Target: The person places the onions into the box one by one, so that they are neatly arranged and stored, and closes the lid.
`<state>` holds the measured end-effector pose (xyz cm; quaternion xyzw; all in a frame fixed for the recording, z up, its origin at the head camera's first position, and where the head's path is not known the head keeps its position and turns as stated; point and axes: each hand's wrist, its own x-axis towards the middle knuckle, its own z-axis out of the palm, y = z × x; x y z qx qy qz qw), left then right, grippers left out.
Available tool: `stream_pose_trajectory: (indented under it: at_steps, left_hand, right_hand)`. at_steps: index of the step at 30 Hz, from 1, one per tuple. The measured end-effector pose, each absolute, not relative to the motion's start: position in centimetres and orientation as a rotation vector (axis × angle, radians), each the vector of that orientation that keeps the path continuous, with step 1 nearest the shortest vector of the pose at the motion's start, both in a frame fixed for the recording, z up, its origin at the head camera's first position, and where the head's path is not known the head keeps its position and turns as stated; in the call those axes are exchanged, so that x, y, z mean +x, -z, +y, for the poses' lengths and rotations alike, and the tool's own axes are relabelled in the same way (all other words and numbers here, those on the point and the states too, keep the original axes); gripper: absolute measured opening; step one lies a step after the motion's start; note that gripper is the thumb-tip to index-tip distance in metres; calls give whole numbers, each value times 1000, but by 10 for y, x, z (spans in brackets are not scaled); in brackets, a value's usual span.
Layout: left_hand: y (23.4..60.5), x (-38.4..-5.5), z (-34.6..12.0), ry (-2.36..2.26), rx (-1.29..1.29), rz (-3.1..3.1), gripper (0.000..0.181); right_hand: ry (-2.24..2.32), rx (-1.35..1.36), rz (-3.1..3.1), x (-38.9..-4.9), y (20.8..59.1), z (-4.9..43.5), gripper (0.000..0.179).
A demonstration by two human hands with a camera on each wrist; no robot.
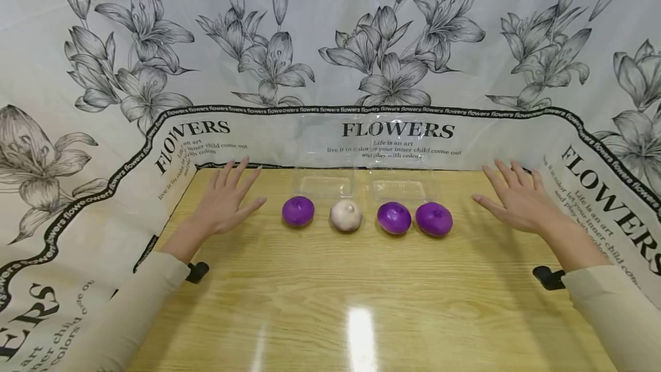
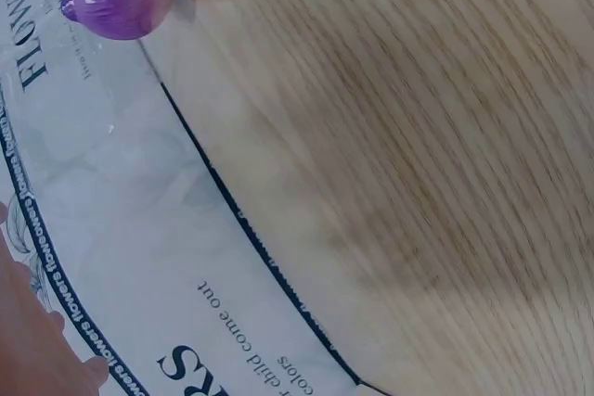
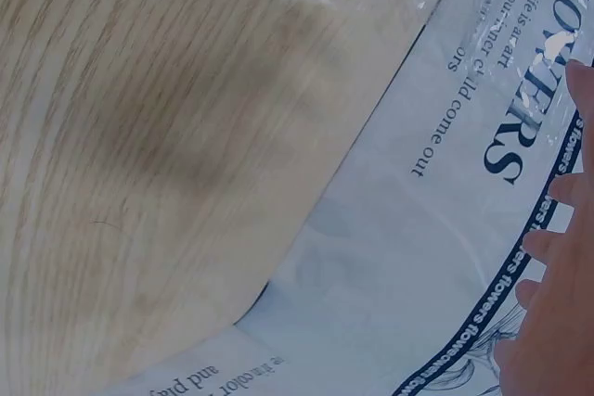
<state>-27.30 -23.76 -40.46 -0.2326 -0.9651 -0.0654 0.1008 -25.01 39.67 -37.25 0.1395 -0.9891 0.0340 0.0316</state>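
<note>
The head view shows four bulbs in a row on the table [image 1: 289, 303] across the middle of the frame: the left onion [image 1: 298, 211], the garlic [image 1: 346, 215], then the middle onion [image 1: 394, 218] and the right onion [image 1: 434, 219] close together. The onions look firm, fairly light and slick, so their glossy rounded sides could slip or roll; a grip with thumb and fingers round the widest part seems surest. The garlic seems drier and easier to hold, best taken by its sides. Just above the row, the left box [image 1: 325, 187] and the right box [image 1: 401, 190] look thin, light and flexible, likely to dent, so their rims suit a gentle hold. The left hand [image 1: 227, 200], left of centre, and the right hand [image 1: 518, 200], at right, have fingers straight and spread, gripping nothing and apart from the bulbs; whether they touch the table is unclear.
</note>
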Motion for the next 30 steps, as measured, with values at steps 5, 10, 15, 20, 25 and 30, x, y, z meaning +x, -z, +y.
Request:
stream_pose_trajectory:
  at_steps: [5, 10, 15, 20, 25, 30]
  left_hand:
    - [402, -272, -233, 218, -681, -2842, 76]
    - [399, -273, -228, 229, -692, -2810, 75]
    - [402, -268, -225, 220, -705, -2828, 74]
    - [404, -266, -222, 227, -719, -2828, 73]
    - [406, -266, -213, 290, -745, -2820, 70]
    - [409, -267, -203, 372, -752, -2806, 68]
  right_hand:
    - [-76, 470, -3021, -248, 364, 388, 84]
    - [-64, 496, -3003, -247, 359, 379, 83]
    - [-38, 528, -3001, -244, 360, 366, 83]
    - [-20, 560, -2986, -242, 360, 353, 82]
    - [-24, 613, -2966, -240, 360, 342, 80]
    - [-40, 663, -2941, -241, 365, 330, 79]
